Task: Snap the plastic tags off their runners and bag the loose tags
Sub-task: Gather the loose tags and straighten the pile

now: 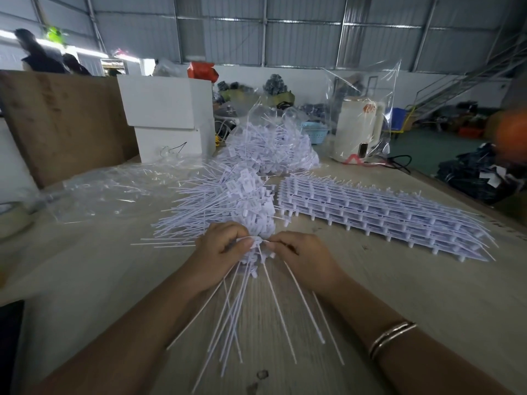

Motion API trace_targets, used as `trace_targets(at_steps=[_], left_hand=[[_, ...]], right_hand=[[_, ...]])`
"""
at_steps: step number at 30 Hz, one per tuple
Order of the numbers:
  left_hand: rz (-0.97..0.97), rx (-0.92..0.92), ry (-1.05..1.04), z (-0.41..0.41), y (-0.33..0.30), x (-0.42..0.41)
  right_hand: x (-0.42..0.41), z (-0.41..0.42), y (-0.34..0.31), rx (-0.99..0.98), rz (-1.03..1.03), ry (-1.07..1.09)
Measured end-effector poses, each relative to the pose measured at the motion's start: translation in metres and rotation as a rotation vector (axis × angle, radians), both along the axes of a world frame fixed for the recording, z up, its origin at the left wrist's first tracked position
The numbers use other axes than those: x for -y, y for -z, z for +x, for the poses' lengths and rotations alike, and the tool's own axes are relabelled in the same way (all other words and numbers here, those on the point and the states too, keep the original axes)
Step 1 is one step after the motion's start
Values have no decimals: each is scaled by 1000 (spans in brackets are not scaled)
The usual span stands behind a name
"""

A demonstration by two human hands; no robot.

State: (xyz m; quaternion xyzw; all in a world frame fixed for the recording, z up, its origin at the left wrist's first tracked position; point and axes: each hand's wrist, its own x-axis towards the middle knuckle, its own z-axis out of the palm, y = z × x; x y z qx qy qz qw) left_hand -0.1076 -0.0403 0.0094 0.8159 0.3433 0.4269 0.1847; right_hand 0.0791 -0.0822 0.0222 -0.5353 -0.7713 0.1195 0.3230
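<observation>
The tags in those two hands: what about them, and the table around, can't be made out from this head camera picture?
- Head view: where left hand and right hand meet on the bunch of tags, the fingers hide any runner.
- Print on the loose tag pile: too small.
- Stacked runner sheets: count unclear.
- Filled bag: whether it is open or closed is unclear.
- Orange shape: blurred at the right edge.

Two hands at lower centre, one stack of tag runners (370, 212) at right, one filled bag of tags (273, 143) at upper centre, two white boxes (168, 121) at upper left; the loose tags (228, 201) are too many to count.
</observation>
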Motion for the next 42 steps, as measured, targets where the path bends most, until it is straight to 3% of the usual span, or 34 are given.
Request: trace_targets(at_steps=[6, 9, 12, 13, 15, 18, 21, 26, 31, 38, 40, 42], left_hand=[[21, 0, 48, 3, -3, 4], [-128, 97, 69, 2, 0, 9], [-422, 352, 94, -9, 0, 12], [-433, 376, 85, -13, 0, 11], [-265, 195, -28, -17, 2, 5], [58, -237, -364, -7, 4, -1], [208, -285, -447, 0, 2, 3], [98, -184, -201, 12, -1, 11], [-50, -9, -167, 11, -5, 10], [-43, -93, -124, 11, 3, 6], [7, -101, -92, 10, 1, 7], [79, -60, -61, 10, 0, 8]], right_hand=[[2, -2, -2, -251, -62, 5], [3, -4, -3, -341, -95, 13], [3, 17, -12, -754, -111, 110], [4, 26, -13, -765, -99, 144], [6, 36, -9, -441, -56, 228], [7, 19, -4, -78, 44, 127], [4, -1, -1, 81, 123, 65], [9, -12, -1, 79, 220, 22], [6, 14, -11, 101, 77, -7], [3, 13, -1, 213, 114, -29], [2, 13, 1, 93, 26, -53], [1, 16, 0, -176, -86, -37]])
